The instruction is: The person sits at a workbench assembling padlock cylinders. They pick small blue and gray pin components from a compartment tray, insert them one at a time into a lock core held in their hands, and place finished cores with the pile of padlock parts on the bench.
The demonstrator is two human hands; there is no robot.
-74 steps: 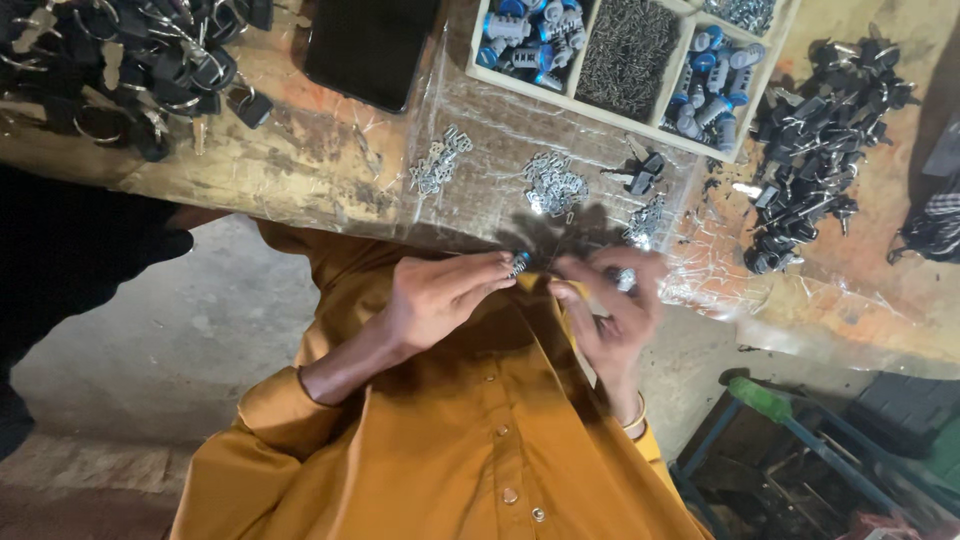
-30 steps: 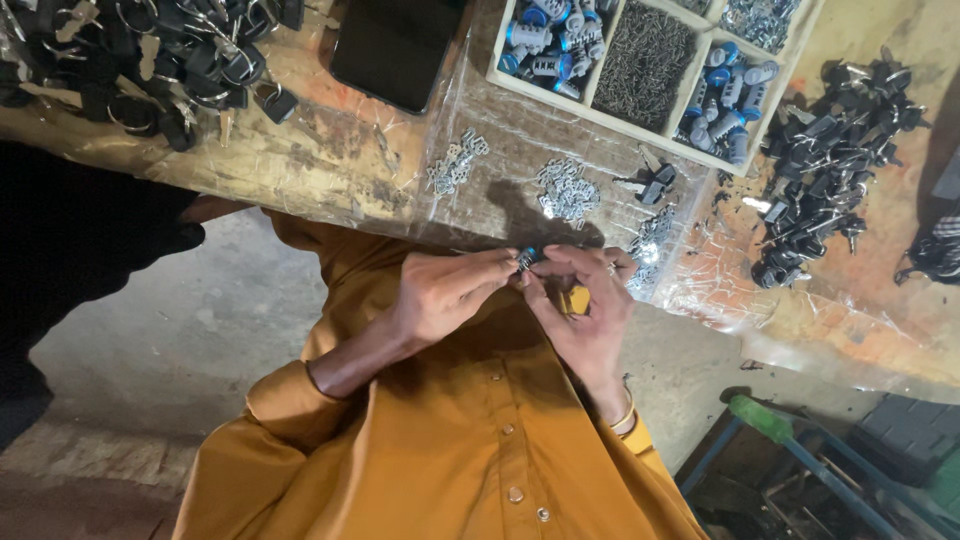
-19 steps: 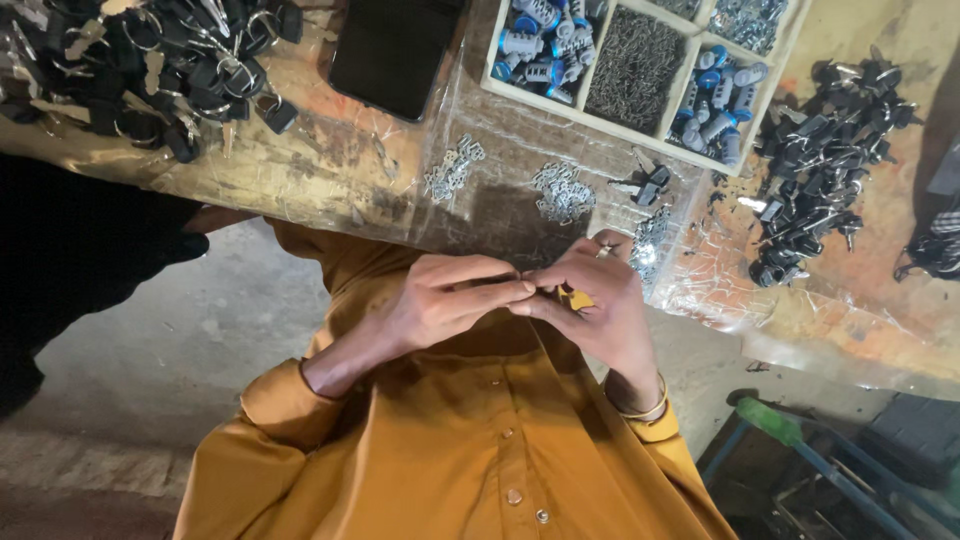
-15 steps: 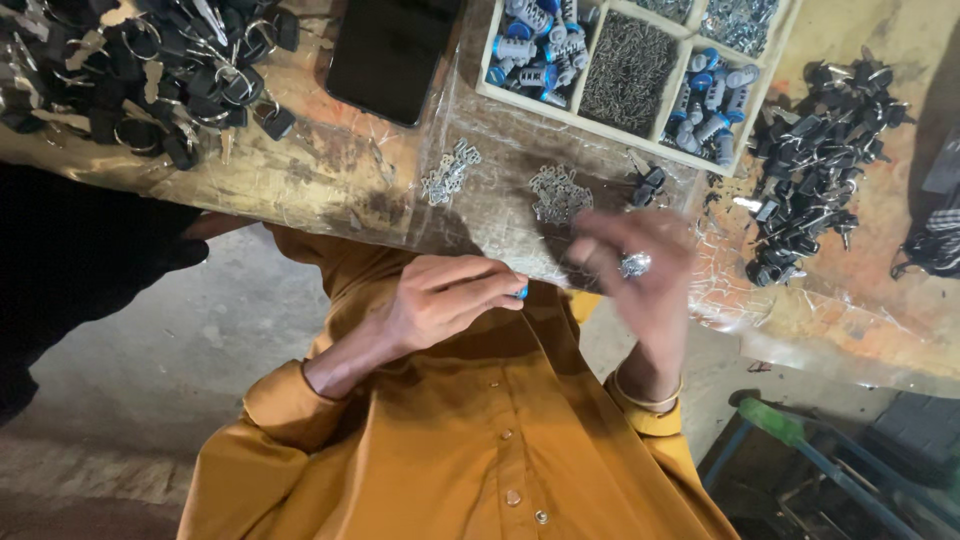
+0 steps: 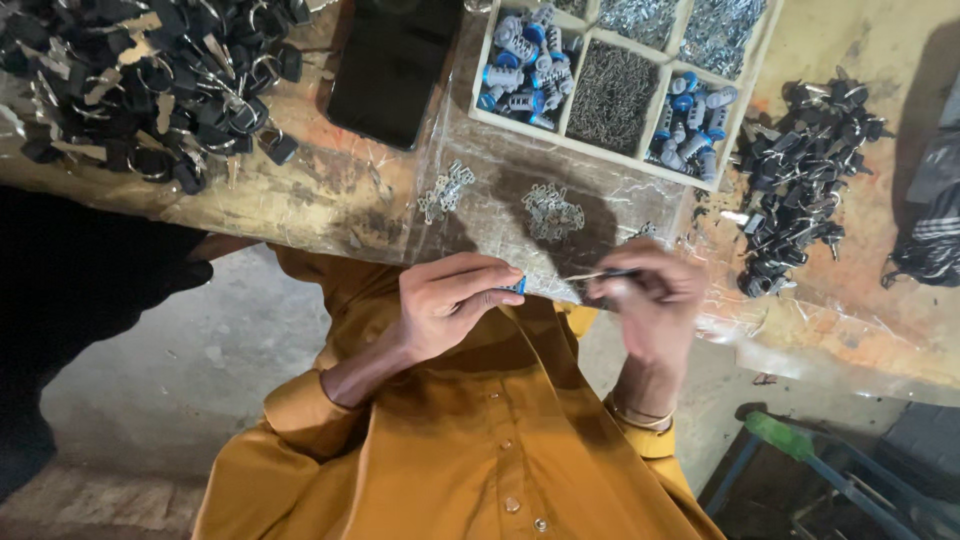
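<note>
Worn wooden workbench [image 5: 330,200] under plastic sheet [image 5: 500,215]

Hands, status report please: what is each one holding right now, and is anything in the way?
Left hand pinching small blue part. Right hand gripping thin dark tool, blurred. Nothing between them.

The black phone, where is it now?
In the head view, the phone lies flat at the top of the bench, between the tray and the black pile.
</note>
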